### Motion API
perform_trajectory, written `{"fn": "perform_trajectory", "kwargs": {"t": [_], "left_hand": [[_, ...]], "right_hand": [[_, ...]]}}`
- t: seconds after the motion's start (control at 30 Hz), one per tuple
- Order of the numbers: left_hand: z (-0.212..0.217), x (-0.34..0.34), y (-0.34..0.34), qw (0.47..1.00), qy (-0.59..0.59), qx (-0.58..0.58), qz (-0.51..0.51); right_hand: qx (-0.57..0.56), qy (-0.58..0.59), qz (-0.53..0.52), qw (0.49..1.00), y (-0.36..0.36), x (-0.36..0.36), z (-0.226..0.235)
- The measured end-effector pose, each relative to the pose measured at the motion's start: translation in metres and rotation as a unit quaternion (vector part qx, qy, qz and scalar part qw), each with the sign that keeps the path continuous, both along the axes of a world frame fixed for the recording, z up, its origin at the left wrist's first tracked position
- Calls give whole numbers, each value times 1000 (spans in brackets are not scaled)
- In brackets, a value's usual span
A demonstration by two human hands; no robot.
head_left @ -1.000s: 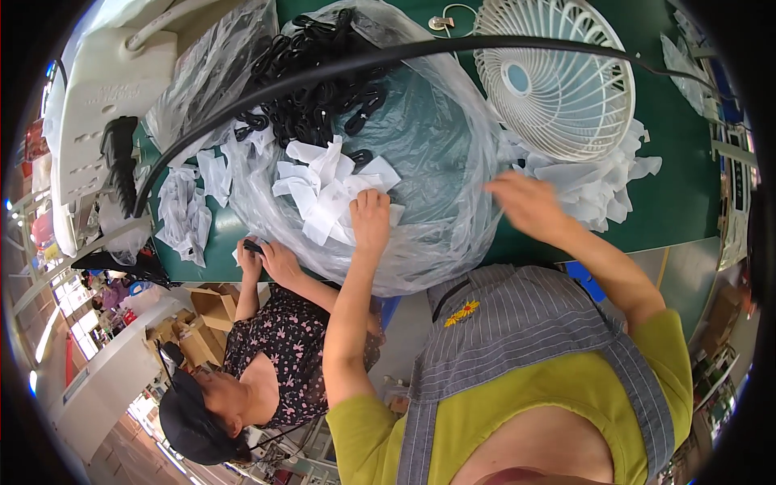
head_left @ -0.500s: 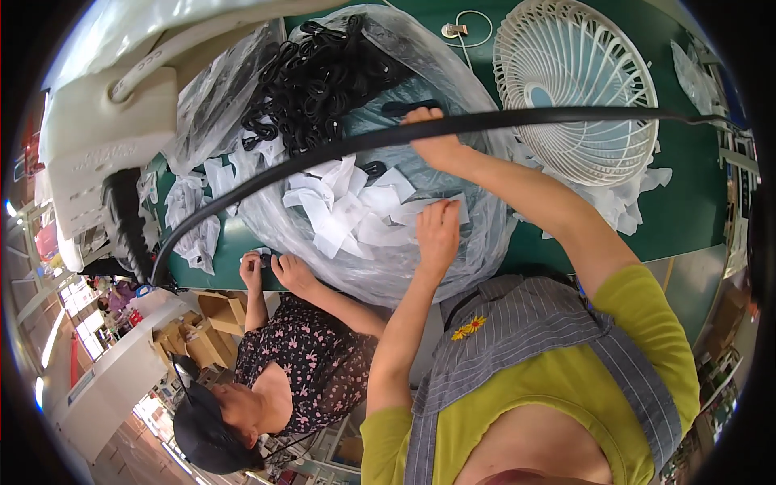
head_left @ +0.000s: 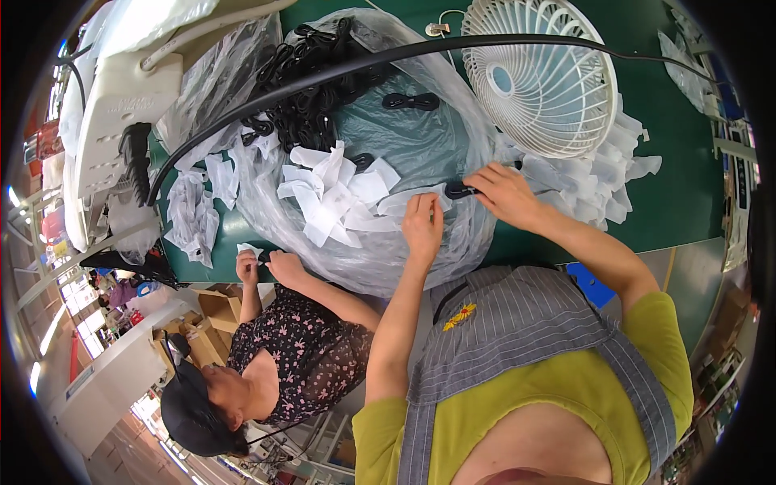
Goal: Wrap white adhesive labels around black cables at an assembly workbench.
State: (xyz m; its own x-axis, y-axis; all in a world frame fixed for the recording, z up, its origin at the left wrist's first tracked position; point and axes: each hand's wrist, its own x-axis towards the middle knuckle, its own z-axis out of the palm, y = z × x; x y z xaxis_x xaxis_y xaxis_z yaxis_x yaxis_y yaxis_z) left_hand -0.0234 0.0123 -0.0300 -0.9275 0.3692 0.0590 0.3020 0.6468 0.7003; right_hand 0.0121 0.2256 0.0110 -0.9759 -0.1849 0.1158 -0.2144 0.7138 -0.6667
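My left hand (head_left: pixel 423 226) pinches a thin white sleeve (head_left: pixel 411 199) above the near side of a large clear plastic bag (head_left: pixel 364 273). My right hand (head_left: pixel 508 196) grips a black bundled cable (head_left: pixel 459 191) at the sleeve's right end; whether the cable is inside the sleeve I cannot tell. A loose heap of white sleeves (head_left: pixel 333 194) lies on the plastic left of my hands. Beyond it is a big pile of black bundled cables (head_left: pixel 303 85), and a single tied bundle (head_left: pixel 411 101) rests apart on the plastic.
A white fan (head_left: pixel 550 81) stands at the far right, with more white pieces (head_left: pixel 598 182) beside it on the green table (head_left: pixel 679 194). A black cord (head_left: pixel 372 58) arcs across the view. At left, a person in a black cap (head_left: pixel 194 412) handles a small dark item and something white.
My right hand has come back from the far part of the plastic to beside my left hand, with a black cable in it. The view has shifted slightly.
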Motion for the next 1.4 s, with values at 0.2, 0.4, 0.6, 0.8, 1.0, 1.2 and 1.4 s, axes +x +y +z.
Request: {"fn": "perform_trajectory", "kwargs": {"t": [0.2, 0.4, 0.6, 0.8, 1.0, 1.2, 1.4], "left_hand": [[17, 4, 7, 998, 29, 46, -12], [43, 9, 23, 987, 134, 55, -68], [85, 11, 41, 983, 114, 141, -36], [103, 17, 62, 960, 80, 232, -137], [63, -8, -62, 940, 203, -272, -34], [46, -24, -65, 922, -96, -291, 238], [15, -20, -91, 966, 100, -109, 211]], "right_hand": [[0, 40, 10, 999, -4, 17, -1], [-52, -23, -26, 998, -12, 16, 16], [-151, -50, -60, 985, 8, 11, 83], [-67, -83, -36, 994, 16, 23, 42], [-88, -81, -81, 990, -7, 22, 25], [79, 83, 90, 989, -101, -32, -60], [-74, -3, 17, 997, -67, -19, -33]]}}
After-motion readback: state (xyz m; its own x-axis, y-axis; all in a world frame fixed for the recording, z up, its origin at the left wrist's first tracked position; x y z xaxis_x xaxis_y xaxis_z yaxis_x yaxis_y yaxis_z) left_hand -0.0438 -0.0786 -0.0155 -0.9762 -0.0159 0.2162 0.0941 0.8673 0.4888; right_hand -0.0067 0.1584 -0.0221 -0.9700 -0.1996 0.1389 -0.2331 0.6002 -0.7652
